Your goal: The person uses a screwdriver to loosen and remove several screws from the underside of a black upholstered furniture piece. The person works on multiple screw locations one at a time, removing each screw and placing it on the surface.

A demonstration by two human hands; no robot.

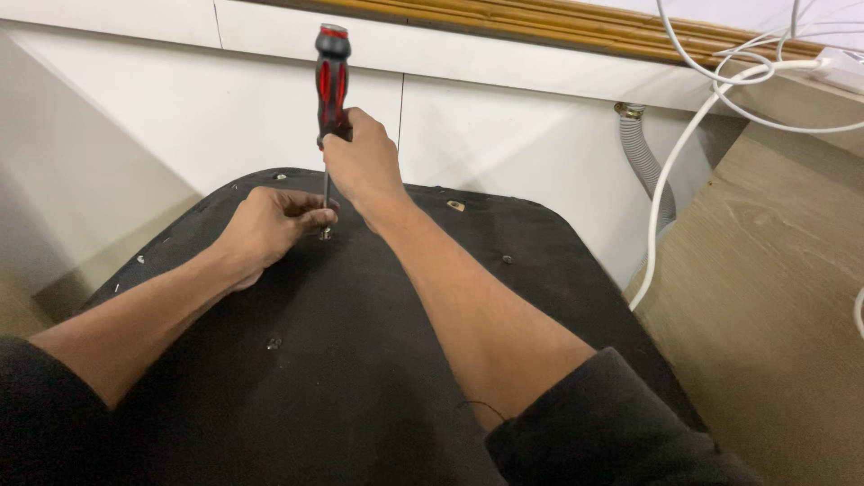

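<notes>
Dark sleeves frame both my forearms over the black padded panel. At its far middle, my right hand clamps its fingers round the upright red-and-black screwdriver, while my left hand pinches its fingers on the shaft just above the screw.

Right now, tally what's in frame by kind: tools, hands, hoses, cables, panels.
Screwdriver, red and black, upright in the right hand: 1
Hands, with the left hand at the shaft's tip: 2
Black padded panel: 1
Grey ribbed hose: 1
White cables, tangled, count unclear: at least 2
Total: at least 7
</notes>
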